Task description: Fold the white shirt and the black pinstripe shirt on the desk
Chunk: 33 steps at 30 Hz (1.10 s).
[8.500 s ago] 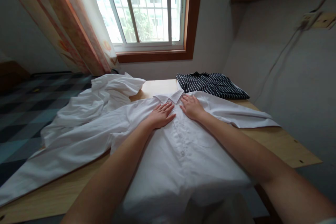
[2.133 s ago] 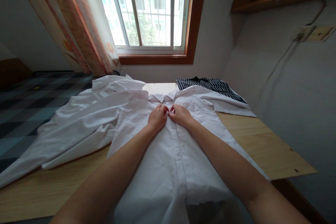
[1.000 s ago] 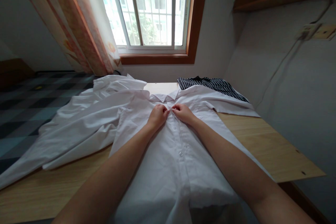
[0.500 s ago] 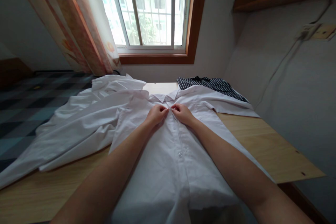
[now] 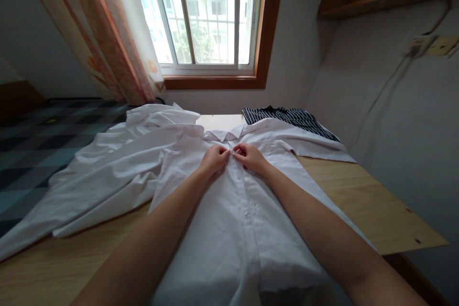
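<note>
A white button-up shirt point(image 5: 215, 229) lies front up, its collar point(image 5: 229, 134) at the far end and its hem toward me. Just below the collar, my left hand point(image 5: 215, 158) pinches the shirt's front placket between thumb and fingers. Close beside it on the right, my right hand point(image 5: 250, 157) pinches the other side of the placket, fingertips almost meeting the left ones. The small button or buttonhole between the fingertips is too hidden to make out. Lower on the placket a button point(image 5: 246, 213) shows.
A second white garment point(image 5: 107, 162) lies bunched at the left, partly over a checked bedspread point(image 5: 21, 162). At the back right is a black-and-white striped garment point(image 5: 287, 117). Everything rests on a wooden board point(image 5: 362, 201). Beyond stand a window point(image 5: 211, 33) and a curtain point(image 5: 103, 33).
Both hands stay at the same spot on the placket. The right fingers have shifted slightly and loosened a little at the fingertips. The view has tilted a touch.
</note>
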{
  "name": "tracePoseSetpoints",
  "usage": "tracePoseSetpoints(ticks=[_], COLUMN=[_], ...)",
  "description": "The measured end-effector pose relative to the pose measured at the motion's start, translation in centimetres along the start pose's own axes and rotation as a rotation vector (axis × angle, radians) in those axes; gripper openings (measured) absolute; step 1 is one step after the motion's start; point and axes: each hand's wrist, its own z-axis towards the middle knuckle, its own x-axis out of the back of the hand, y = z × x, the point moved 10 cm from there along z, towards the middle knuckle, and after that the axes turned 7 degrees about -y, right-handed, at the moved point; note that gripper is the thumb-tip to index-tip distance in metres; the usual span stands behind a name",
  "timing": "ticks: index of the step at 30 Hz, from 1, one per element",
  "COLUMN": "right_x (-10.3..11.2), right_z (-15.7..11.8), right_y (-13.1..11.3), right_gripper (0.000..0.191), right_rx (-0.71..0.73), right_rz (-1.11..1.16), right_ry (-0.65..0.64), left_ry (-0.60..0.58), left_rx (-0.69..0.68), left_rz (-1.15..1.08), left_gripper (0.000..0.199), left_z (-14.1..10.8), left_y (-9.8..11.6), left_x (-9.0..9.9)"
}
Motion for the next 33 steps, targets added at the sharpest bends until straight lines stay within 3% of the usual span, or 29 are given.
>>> tracePoseSetpoints(ticks=[6, 11, 17, 24, 33], right_x=[-0.9, -0.2, 0.2, -0.2, -0.3], right_z=[0.3, 0.6, 0.4, 0.1, 0.2], right_y=[1.0, 0.8, -0.2, -1.2, -1.1], right_gripper=[0.014, 0.003, 0.004, 0.011, 0.012], right_rx=[-0.058, -0.056, -0.017, -0.029, -0.082], right_rz=[0.24, 0.08, -0.12, -0.27, -0.323], right_ry=[-0.052, 0.069, 0.161, 0.165, 0.165], left_ry=[-0.015, -0.013, -0.027, 0.026, 0.0], left_rx=[-0.01, -0.011, -0.017, -0.036, -0.035], left_rz=[0.044, 0.065, 0.11, 0.181, 0.145], left_gripper=[0.031, 0.028, 0.037, 0.038, 0.028], left_z=[0.0, 0.0, 0.1, -0.2, -0.3], left_y=[0.3, 0.6, 0.9, 1.2, 1.2], left_x=[0.0, 0.1, 0.1, 0.6, 0.5])
